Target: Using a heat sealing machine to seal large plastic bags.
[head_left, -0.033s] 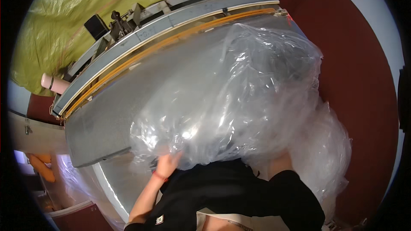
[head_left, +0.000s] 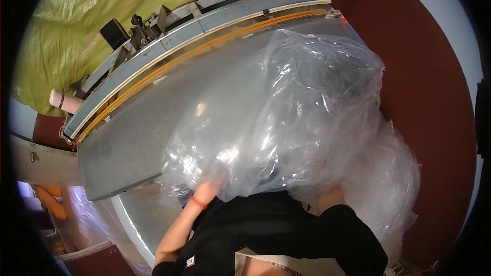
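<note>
A big, crumpled sheet of clear plastic film (head_left: 266, 122) covers the middle and right of a grey tabletop (head_left: 123, 148) and hangs over its right end. At the film's near left edge, my left hand (head_left: 208, 188), with a red band on the wrist, is closed on a fold of it; the fingertips are slightly blurred. My right hand (head_left: 331, 198) reaches in at the near right side, by my body. Film covers its fingers, so their hold does not show.
A long metal frame with an orange strip (head_left: 204, 43) runs along the table's far edge. Behind it are a black phone (head_left: 114, 33), metal fittings (head_left: 143, 28), a pink bottle (head_left: 66, 101) and a yellow-green tarp (head_left: 92, 25). Dark red floor (head_left: 424, 122) lies to the right.
My left hand has moved slightly to the right, and the film's near left edge has come along with it. The right arm has shifted very little.
</note>
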Demonstrator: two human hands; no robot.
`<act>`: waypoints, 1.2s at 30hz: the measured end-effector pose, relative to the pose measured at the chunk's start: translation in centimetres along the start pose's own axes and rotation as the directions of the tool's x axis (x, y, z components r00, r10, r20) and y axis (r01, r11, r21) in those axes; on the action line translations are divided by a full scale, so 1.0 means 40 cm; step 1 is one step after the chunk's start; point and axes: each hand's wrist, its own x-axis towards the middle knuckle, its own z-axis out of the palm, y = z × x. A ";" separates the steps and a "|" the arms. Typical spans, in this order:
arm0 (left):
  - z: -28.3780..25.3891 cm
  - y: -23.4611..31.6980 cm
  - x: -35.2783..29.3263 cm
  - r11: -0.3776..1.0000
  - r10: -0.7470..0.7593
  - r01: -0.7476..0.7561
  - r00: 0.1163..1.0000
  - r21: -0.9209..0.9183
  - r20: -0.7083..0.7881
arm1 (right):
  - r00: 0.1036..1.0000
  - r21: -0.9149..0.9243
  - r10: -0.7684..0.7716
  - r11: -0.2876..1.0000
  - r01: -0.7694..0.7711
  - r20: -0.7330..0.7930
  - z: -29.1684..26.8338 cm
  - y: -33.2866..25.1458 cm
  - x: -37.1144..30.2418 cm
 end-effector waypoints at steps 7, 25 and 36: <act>0.165 0.156 0.219 0.902 0.432 -0.427 0.892 -0.065 0.132 | 0.970 0.125 0.241 0.964 -0.237 -0.018 0.038 0.235 -0.198; -0.104 -0.326 -0.173 0.992 -0.128 0.112 0.928 -0.066 -0.350 | 0.873 0.701 0.421 0.700 -0.139 -0.247 0.006 0.403 -0.036; -0.398 -0.802 -0.689 0.547 -0.436 0.835 0.219 -0.064 -0.873 | 0.975 0.992 0.220 0.117 -0.042 0.015 -0.366 -0.205 0.294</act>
